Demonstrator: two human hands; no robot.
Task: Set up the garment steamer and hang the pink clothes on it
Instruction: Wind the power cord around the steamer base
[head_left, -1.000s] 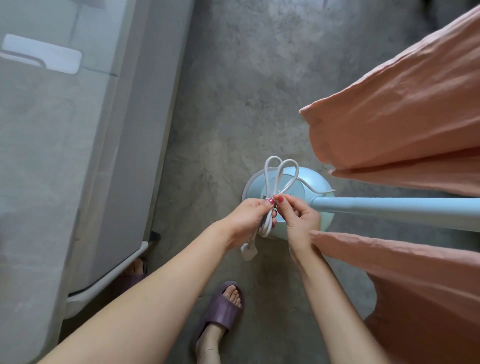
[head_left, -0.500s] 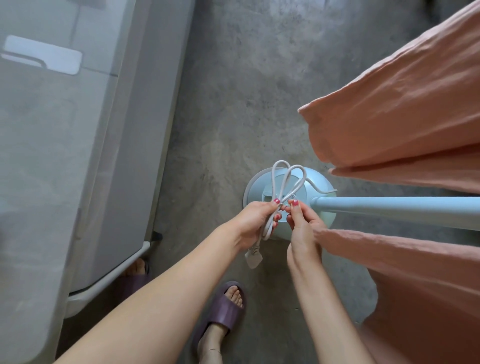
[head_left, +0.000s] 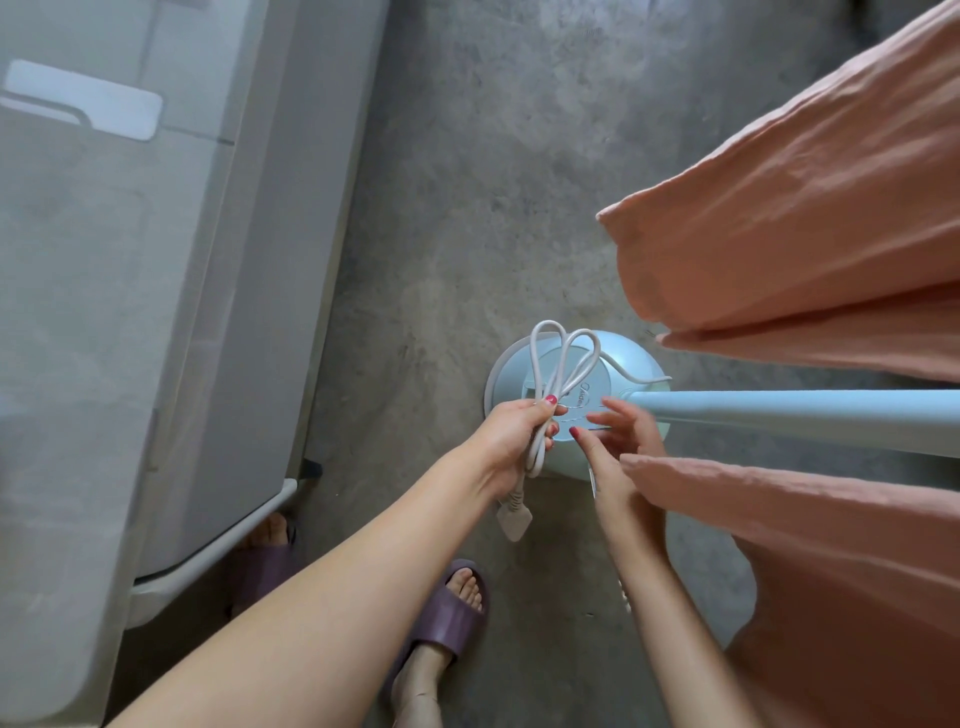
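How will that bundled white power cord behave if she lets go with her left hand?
The power cord would probably flop loose: only the left hand pinches its loops. The plug dangling below likely drags it down. It looks light, held by fingertips.

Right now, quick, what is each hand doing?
Left hand: fingers curled round the bundled white power cord, holding it.
Right hand: open, fingers spread and blurred, holding nothing that can be seen.
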